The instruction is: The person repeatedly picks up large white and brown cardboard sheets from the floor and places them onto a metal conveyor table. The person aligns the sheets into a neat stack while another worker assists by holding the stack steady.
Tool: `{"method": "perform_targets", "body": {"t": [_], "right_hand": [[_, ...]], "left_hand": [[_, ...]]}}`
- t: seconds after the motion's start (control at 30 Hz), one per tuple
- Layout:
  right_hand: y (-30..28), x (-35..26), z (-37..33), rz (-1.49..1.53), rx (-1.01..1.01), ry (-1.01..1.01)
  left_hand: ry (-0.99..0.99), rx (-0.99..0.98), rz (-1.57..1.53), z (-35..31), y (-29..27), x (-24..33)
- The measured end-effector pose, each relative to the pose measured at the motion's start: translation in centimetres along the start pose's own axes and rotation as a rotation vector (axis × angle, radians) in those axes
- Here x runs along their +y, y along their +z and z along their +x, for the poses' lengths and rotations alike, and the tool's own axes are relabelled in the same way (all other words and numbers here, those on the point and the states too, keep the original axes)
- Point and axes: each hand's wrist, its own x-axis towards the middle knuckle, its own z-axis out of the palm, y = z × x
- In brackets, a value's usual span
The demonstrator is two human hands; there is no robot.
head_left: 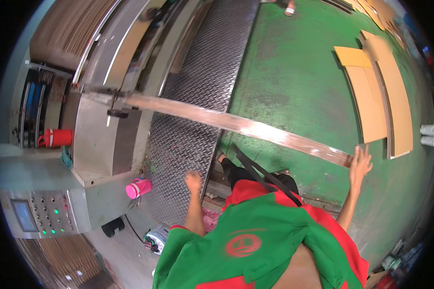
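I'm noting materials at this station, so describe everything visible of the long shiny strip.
The long shiny strip is flat, narrow and brownish, with bright white glare along it; it looks like glossy plastic film or tape. It runs almost straight, apparently taut, from the grey machine over the dark tread plate and green floor, slanting down toward picture right. That end meets the right hand; the exact grip is unclear.

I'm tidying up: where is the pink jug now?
In the head view, the pink jug is at lower left, by the left edge of the metal walkway, between the person's left hand and the control panel.
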Motion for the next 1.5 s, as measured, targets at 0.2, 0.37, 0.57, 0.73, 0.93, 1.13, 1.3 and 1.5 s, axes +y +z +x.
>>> {"method": "perform_targets", "body": {"t": [0.2, 0.37, 0.57, 0.73, 0.93, 1.13, 1.3, 1.5], "right_hand": [[-2.1, 7.4, 0.8, -0.008, -0.155, -0.294], [-3.5, 10.1, 4.7, 0.149, -0.443, -0.495], [-4.4, 28.2, 18.2, 0.444, -0.326, -0.335], [-0.5, 53.7, 30.0, 0.506, -0.502, 0.212], [2.6, 83.6, 28.0, 0.532, -0.605, 0.796], [5.0, 108.0, 31.3, 0.658, -0.778, 0.975], [14.6, 132.1, 45.6, 0.688, -0.749, 0.909], [33.3, 158.9, 68.6, 0.651, -0.522, 0.986]], "left_hand": [[0.452, 0.678, -0.495, -1.0, -10.4, 38.9], [0.78, 0.249, -0.893, -13.9, -3.4, 64.8], [1.131, -0.562, -0.266, -26.0, 14.6, 81.7], [1.305, -1.002, 0.572, -34.0, 31.6, 90.3], [0.952, -1.355, 0.261, -53.8, 53.7, 103.3], [-0.309, -1.724, -0.472, -78.9, 75.8, 113.1], [-0.979, -1.483, -0.783, -96.4, 98.0, 118.5], [-1.385, -1.017, -1.133, -109.4, 122.0, 123.5]]}}
